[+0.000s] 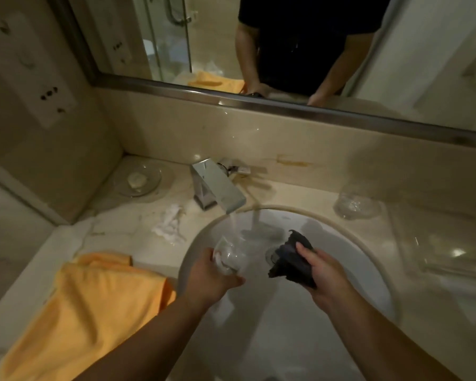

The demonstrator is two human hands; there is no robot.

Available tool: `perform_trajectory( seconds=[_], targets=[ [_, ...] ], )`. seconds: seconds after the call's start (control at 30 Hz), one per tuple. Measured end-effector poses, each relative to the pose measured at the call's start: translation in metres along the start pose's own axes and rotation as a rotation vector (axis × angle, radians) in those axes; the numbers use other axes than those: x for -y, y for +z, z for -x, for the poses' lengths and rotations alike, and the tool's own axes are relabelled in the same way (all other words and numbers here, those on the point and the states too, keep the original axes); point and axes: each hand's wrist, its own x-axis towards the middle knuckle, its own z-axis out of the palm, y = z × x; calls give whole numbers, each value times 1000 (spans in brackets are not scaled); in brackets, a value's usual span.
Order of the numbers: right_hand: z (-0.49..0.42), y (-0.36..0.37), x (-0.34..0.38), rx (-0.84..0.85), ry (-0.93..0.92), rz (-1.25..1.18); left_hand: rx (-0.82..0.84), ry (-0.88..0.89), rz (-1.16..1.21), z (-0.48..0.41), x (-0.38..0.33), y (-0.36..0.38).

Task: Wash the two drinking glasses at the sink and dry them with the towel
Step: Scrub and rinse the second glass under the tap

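- The glass (231, 254) lies tilted in the left hand (212, 279), over the left half of the sink (341, 243), with its mouth turned up toward the faucet.
- The left hand's fingers (212, 257) curl round the glass from below and hold it.
- Water (234, 221) runs from the faucet (217, 188) down onto the glass.
- The right hand (324, 273) is over the middle of the sink, just beside the glass but apart from it; its fingers grip a dark cloth (289, 259) that is bunched up.
- The second glass (356, 206) stands on the surface (300, 193) behind the sink's right rim, well apart from both hands.
- The orange towel (88, 312) lies crumpled on the surface left of the sink, with its near edge close to the left forearm.
- A crumpled white tissue (171, 222) lies between the towel and the faucet.
- A clear soap dish (142, 178) with a pale bar sits in the back left corner.
- A mirror (259, 105) runs along the wall above.
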Motion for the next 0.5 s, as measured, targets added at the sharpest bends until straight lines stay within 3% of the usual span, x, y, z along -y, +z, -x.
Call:
perform_trajectory(
  seconds=[0.17, 0.4, 0.5],
  targets=[
    [-17, 6, 17, 62, -22, 5, 107, -51, 2, -7, -3, -1],
    [-39, -3, 17, 239, 227, -265, 164, 73, -192, 0, -8, -7],
    [-40, 6, 17, 336, 171, -268, 153, 77, -221, -1, -15, -7]
  ],
)
